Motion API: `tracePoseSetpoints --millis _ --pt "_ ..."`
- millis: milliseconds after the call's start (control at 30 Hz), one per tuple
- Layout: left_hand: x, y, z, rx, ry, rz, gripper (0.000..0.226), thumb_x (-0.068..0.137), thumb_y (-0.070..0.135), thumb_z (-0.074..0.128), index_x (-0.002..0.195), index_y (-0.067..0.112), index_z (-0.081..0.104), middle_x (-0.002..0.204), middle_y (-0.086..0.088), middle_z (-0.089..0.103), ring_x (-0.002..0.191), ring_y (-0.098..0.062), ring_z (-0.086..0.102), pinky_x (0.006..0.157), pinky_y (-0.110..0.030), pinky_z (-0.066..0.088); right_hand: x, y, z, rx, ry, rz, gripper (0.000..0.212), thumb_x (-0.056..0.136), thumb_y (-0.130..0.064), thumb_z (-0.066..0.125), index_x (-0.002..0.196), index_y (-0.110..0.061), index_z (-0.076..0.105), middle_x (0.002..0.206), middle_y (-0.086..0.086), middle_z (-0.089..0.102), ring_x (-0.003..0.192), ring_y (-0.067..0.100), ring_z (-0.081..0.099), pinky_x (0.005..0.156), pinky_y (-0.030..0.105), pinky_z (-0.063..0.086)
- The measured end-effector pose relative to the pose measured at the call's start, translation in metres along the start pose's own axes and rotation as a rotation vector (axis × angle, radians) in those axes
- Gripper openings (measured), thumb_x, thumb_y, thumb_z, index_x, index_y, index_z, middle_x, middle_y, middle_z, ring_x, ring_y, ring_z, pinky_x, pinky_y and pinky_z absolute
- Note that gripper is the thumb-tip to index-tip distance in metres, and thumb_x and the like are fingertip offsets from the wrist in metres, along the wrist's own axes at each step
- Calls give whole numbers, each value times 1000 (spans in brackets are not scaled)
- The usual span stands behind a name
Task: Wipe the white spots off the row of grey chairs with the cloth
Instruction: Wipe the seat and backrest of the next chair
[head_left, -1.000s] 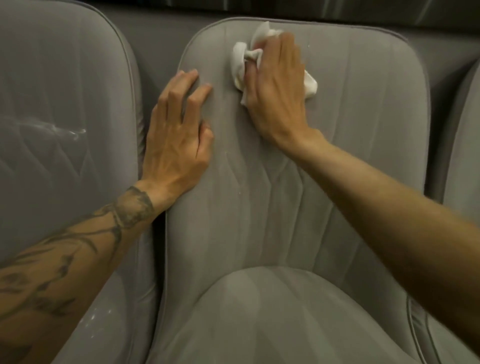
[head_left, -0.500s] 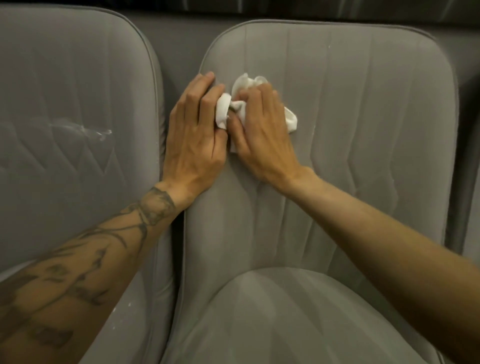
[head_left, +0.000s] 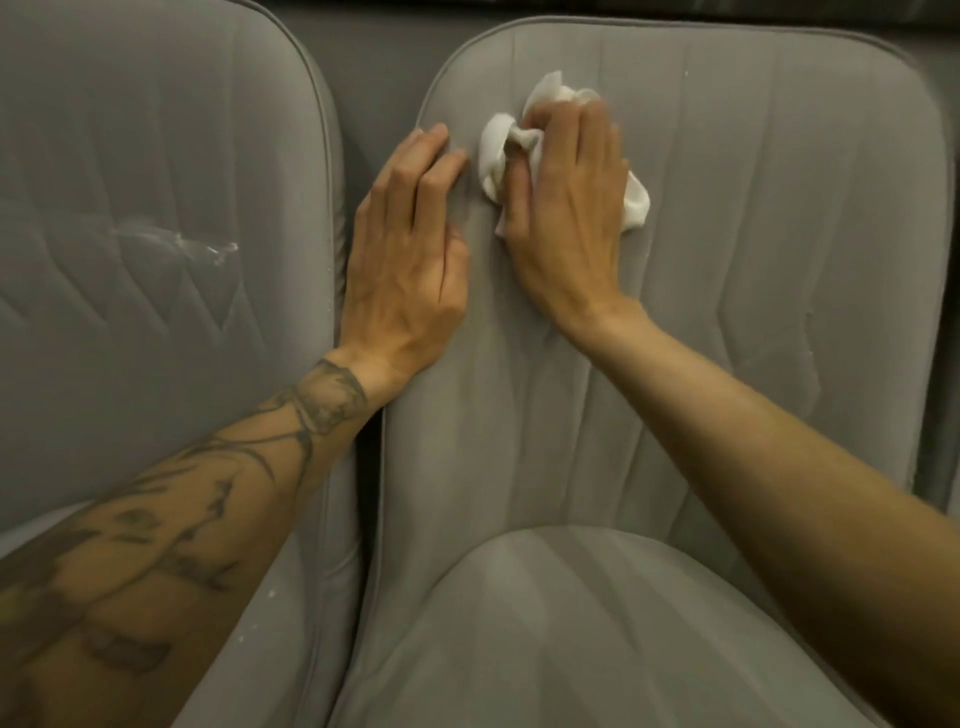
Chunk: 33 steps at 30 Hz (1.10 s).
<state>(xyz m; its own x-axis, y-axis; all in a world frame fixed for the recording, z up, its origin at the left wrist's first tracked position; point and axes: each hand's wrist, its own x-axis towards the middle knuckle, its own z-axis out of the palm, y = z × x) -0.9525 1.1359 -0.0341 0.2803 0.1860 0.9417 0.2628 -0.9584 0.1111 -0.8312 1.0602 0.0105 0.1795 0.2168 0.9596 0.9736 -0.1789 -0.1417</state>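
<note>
Two hands at the upper back of the middle chair (head_left: 753, 270). The right hand (head_left: 566, 218) lies palm-down on the grey fabric, its fingers curled over a crumpled white cloth (head_left: 498, 150) and pressing it to the backrest; the fingertips are blurred. The cloth bulges out on the thumb side of this hand, shows again just beyond the fingertips, and a smaller fold emerges at the little-finger side. The left hand (head_left: 410, 260) rests flat just beside the right, fingers nearly straight and close together, holding nothing; its palm covers the chair's piped edge and its fingertips stop a little short of the cloth without touching it. Beyond the right hand's fingertips and toward its little-finger side, near the top of the backrest, sits a single small white spot (head_left: 687, 73). On the outer side of the left hand stands the left chair (head_left: 156, 130), its back marked by a streaky white smear (head_left: 176, 241) roughly level with the left knuckles. The tattooed left forearm (head_left: 182, 493) crosses this chair's lower back, and a few white specks (head_left: 271, 592) dot the fabric beside the forearm, toward the gap between the chairs. Below both wrists, nearest the viewer, lies the rounded seat (head_left: 571, 639) of the middle chair.
</note>
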Motion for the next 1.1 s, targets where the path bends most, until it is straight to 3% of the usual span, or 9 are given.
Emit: tracePoseSetpoints --millis 167,267,367,467,567,733,833,933,1100 --pt "0 0 -2 -30 -21 -13 57 91 1 49 148 0 49 160 -18 42 153 -33 35 123 -21 20 -44 5 -9 23 -176 -86 23 99 -19 51 112 -2 58 115 19 55 96 33 52 86 46 43" --pt "0 0 -2 -22 -20 -17 56 93 2 49 149 1 48 160 -17 42 153 -32 35 121 -14 16 -26 12 -9 -5 -122 -98 20 97 -20 50 105 -3 57 110 18 55 92 33 52 79 48 43" --pt "-1 -2 0 -14 -13 -14 57 92 2 48 149 2 48 160 -17 42 153 -31 35 120 -12 16 -16 5 -1 -25 -14 10 20 98 -21 48 105 -4 57 109 16 55 92 30 51 80 45 42" --pt "0 -3 -1 -24 -17 -16 59 90 2 48 149 2 48 160 -15 42 153 -30 35 119 -12 17 -47 2 -5 16 -125 -80 21 98 -20 51 107 -2 57 108 18 55 95 33 51 86 44 42" --pt "-1 -3 -1 -35 -18 -14 58 91 1 47 148 3 49 160 -15 42 153 -30 35 121 -14 18 -47 12 -18 25 -221 -202 24 98 -23 55 110 -3 59 108 19 55 95 34 52 84 43 41" --pt "0 -3 -3 -39 14 -14 54 92 1 48 146 3 53 157 -14 48 151 -29 39 125 -24 24 -7 7 -2 -66 -6 -36 28 98 -27 48 109 -3 58 108 17 56 95 32 54 81 40 39" --pt "-1 -1 -11 37 -42 -11 58 90 4 50 149 6 52 160 -10 47 153 -25 38 126 -37 28 -59 -1 -2 13 -164 -115 29 101 -24 49 115 0 58 109 19 56 99 35 53 85 44 42" --pt "-5 -8 -23 216 -117 80 60 94 11 48 154 10 47 164 -6 42 155 -21 35 128 -51 21 -81 3 -12 45 -261 -190 21 98 -21 58 108 -3 60 110 18 57 99 35 55 83 43 42" --pt "-30 -32 -46 339 -227 139 64 103 28 44 164 15 30 173 -5 26 159 -21 27 130 -51 11 -9 -13 0 17 -120 -73 26 100 -30 47 108 -6 56 108 14 54 94 29 50 82 43 42"
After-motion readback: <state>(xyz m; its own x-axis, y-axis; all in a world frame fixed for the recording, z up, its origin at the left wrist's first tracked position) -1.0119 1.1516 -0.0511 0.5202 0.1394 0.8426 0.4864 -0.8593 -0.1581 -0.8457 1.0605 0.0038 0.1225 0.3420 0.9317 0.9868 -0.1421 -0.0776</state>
